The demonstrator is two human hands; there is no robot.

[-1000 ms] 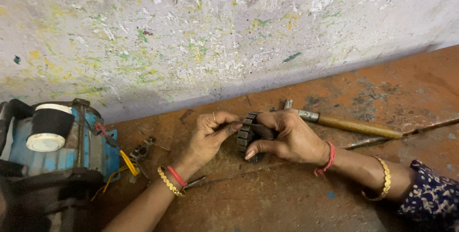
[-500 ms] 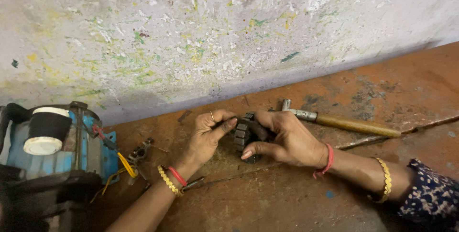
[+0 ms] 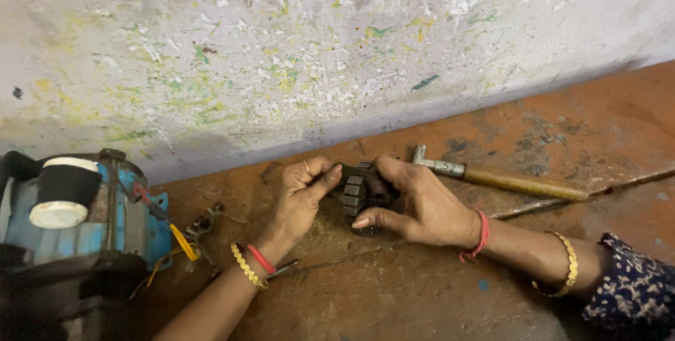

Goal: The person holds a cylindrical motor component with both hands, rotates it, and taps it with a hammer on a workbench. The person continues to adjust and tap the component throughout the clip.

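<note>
A dark, ribbed metal motor part (image 3: 356, 193) rests on the reddish floor (image 3: 394, 292) close to the wall. My right hand (image 3: 415, 204) wraps around it from the right, thumb under and fingers over. My left hand (image 3: 304, 192) is curled into a loose fist against the part's left end, thumb pressing on it. Whether the left hand holds a small tool is hidden by the fingers.
A hammer (image 3: 499, 178) with a wooden handle lies just behind my right hand. A blue electric motor (image 3: 70, 221) with a black capacitor and loose yellow and red wires stands at the left. A small metal piece (image 3: 202, 225) lies between motor and hands. The paint-flecked wall (image 3: 316, 53) rises behind.
The view has shifted a little. Both hands stay on the dark part, with small changes of finger grip.
</note>
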